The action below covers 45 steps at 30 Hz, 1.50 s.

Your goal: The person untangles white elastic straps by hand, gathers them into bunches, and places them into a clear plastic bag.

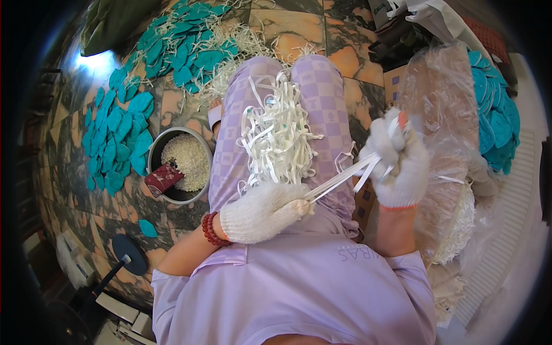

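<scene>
Both my hands wear white knit gloves. Several thin white straps [339,180] stretch taut between them. Low over my lap, my left hand [263,213] is closed on one end of the straps, its fingers toward the right. My right hand [398,164], raised to the right of my knee, grips the other end; loose strap tails stick out beside it. The right fingertips are slightly blurred. A tangled heap of white straps [276,132] lies on my lap between my thighs, with small bits of teal among it.
Teal fabric pieces [118,138] lie spread on the marble floor [293,43] at the left, more straps [247,46] beyond. A grey bucket [154,154] holds white beads [187,155] and a dark red patterned packet [164,178]. At the right, a clear plastic bag [434,115] stands near stacked teal pieces [494,115].
</scene>
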Tool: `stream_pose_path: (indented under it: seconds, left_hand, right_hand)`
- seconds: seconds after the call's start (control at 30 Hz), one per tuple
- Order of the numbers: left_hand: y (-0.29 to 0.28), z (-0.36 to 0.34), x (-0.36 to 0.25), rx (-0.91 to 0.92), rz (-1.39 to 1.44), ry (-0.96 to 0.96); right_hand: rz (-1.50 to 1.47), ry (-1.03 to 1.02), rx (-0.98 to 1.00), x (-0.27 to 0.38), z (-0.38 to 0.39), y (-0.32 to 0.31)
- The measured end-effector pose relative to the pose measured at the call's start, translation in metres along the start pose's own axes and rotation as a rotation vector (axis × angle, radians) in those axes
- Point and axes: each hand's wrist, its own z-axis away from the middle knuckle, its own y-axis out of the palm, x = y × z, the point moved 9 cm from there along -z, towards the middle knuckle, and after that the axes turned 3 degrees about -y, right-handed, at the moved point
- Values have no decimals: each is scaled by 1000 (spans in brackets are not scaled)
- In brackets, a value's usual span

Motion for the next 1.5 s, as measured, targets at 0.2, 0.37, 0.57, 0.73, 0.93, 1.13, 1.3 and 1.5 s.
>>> stream_pose_path:
  seconds: [0.2,0.37,0.57,0.73,0.93,1.13,1.3,1.5]
  left_hand:
    - [15,27,41,79,141,-145]
    - [4,17,38,52,178,-178]
    - [2,-13,52,33,601,-125]
    - [5,-9,56,64,709,-180]
    - [10,-18,53,124,892,-56]
    - [18,-21,66,60,884,-258]
    - [20,-22,60,73,787,-199]
    - [22,-22,64,58,808,-194]
  right_hand:
    - [-133,-199,-137,68,-35,-83]
    - [-73,-106,-76,51,-43,-73]
    - [154,-81,11,12,-20,2]
    - [360,-175,130,6,-1,47]
    - [512,-47,277,-24,6,69]
    - [311,-283,338,1,35,75]
    - [45,-383,167,29,46,54]
    - [-322,-591,394,84,47,65]
